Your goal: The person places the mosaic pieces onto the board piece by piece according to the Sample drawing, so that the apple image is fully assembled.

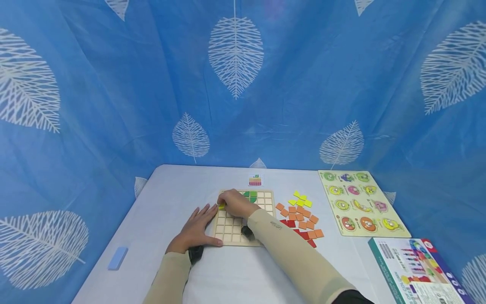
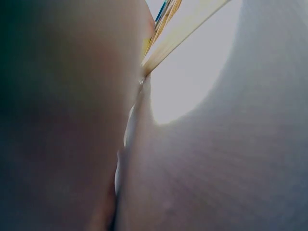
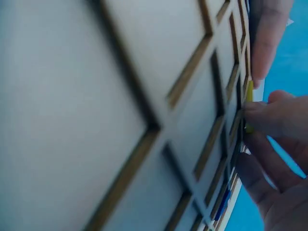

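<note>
My right hand [image 1: 236,203] reaches across the wooden grid board [image 1: 228,236], its thumb and fingers pinching a yellow tile [image 1: 222,207] at the board's left side. In the right wrist view the yellow tile [image 3: 250,91] is right at the grid, between the fingertips. Flat beside the board's left edge lies my left hand [image 1: 197,228], fingers spread and thumb along the near left corner. Green tiles [image 1: 253,194] sit in the board's upper cells, partly hidden behind the right hand. The left wrist view is mostly blurred skin and white table, with the board's edge [image 2: 178,38] at the top.
Loose yellow tiles [image 1: 301,198], orange tiles [image 1: 300,216] and red tiles [image 1: 303,235] lie right of the board. Behind it is a small picture card [image 1: 256,180]. A fruit puzzle board [image 1: 343,215] and a printed box [image 1: 395,261] stand far right; a blue block [image 1: 118,258] lies left.
</note>
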Action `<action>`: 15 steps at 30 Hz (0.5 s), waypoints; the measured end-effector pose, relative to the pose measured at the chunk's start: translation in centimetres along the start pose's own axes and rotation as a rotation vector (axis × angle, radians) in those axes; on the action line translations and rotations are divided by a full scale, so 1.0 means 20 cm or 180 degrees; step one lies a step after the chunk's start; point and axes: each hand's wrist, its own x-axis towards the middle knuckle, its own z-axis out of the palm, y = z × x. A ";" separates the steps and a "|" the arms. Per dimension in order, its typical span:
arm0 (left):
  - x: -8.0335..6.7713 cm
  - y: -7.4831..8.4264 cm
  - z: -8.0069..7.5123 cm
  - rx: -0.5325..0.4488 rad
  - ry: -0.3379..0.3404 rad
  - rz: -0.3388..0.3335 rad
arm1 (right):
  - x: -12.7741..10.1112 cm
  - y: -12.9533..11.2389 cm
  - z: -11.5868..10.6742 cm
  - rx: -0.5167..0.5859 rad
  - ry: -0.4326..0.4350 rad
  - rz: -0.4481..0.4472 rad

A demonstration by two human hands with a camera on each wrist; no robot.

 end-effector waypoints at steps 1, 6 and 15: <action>0.00 0.00 0.00 0.0002 -0.0007 -0.0005 | 0.00 -0.01 0.00 0.0000 0.0001 0.0036; -0.01 0.00 0.01 0.0048 -0.0037 -0.0058 | 0.00 -0.02 0.00 0.0023 -0.0013 0.0202; -0.01 0.01 -0.01 0.0044 -0.0010 -0.0037 | 0.03 -0.02 -0.02 0.0181 -0.0034 0.0539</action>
